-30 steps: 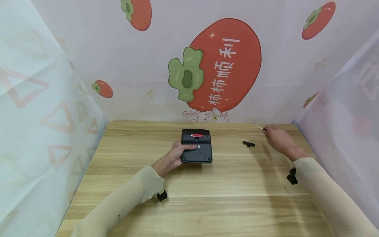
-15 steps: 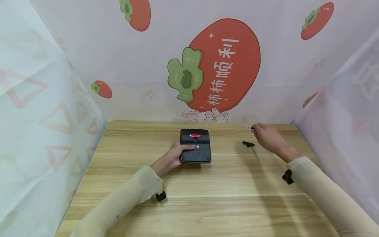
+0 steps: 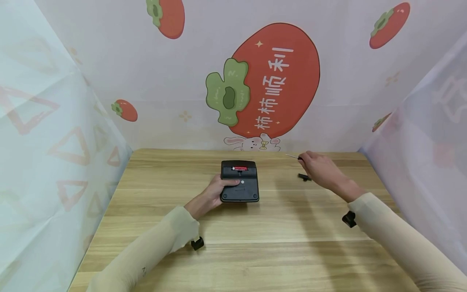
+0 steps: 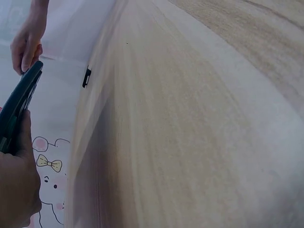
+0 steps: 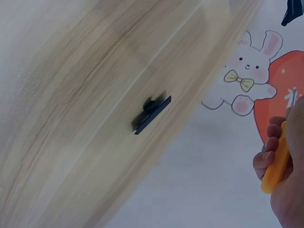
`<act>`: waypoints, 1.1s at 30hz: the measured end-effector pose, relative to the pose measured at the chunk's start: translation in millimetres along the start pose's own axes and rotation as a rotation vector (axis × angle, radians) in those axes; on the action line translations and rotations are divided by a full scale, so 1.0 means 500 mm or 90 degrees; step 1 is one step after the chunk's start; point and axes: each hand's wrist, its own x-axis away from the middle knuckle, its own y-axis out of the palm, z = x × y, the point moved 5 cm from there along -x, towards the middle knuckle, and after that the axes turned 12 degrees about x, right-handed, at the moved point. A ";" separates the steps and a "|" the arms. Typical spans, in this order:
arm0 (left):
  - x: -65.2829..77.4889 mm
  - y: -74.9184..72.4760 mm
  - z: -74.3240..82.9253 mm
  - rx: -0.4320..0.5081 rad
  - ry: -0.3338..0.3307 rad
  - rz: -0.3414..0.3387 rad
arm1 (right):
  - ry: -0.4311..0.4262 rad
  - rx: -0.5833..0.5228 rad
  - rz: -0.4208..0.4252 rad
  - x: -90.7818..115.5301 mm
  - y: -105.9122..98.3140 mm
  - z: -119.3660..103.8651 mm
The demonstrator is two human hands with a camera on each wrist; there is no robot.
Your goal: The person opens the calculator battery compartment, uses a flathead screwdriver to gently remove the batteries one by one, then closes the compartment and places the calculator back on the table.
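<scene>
My left hand (image 3: 214,190) grips a black calculator (image 3: 243,192) by its left edge, thumb across the back, which faces me. A red battery (image 3: 239,168) sits in the uncovered slot near its top. To the right, my right hand (image 3: 322,168) holds a screwdriver (image 5: 277,166) with an orange-yellow handle. Its thin metal shaft points left toward the calculator, apart from it. A small black battery cover (image 3: 303,177) lies on the table just below the right hand; the right wrist view shows its tab. The left fingers behind the calculator are hidden in the head view.
The wooden table (image 3: 226,251) ends at a white backdrop (image 3: 171,77) printed with persimmons and a rabbit. White sheets (image 3: 47,162) hang at both sides. A small black camera (image 3: 197,243) sits at the left wrist, another (image 3: 349,219) at the right wrist.
My right hand has moved left with the screwdriver, nearer the calculator and now over the battery cover's right side. The left hand and calculator have barely moved.
</scene>
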 end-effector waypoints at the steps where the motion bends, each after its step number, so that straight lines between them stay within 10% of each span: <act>1: 0.001 0.000 0.000 -0.001 0.000 -0.002 | -0.001 -0.001 0.001 -0.002 -0.002 -0.004; 33: 0.009 -0.009 -0.010 0.004 -0.014 -0.005 | -0.081 -0.044 0.056 -0.031 -0.033 -0.091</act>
